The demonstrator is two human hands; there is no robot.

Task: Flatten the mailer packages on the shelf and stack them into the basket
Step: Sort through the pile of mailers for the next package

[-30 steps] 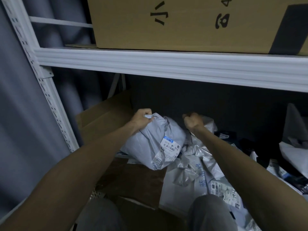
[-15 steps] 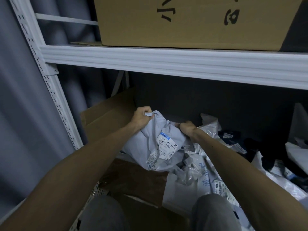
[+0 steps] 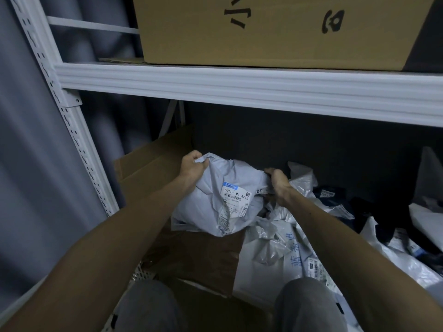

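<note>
Mailer [image 3: 211, 188] edges pinched — left hand [image 3: 192, 166], right hand [image 3: 278, 184] (beam [image 3: 239, 88] overhead)

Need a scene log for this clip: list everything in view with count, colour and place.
shelf frame: one, white metal, across the view
grey mailer: one, grey with a white label, held up over the lower level
loose mailers: several, white, silvery and dark, piled on the lower level at right
brown bag: one, dark brown, under the grey mailer
cardboard box: one, tan with black print, upper level
cardboard flaps: tan, behind the left grip
curtain: grey, left
knees: two, grey trousers, bottom edge
left grip: holds the mailer's top left
right grip: holds its right edge
</note>
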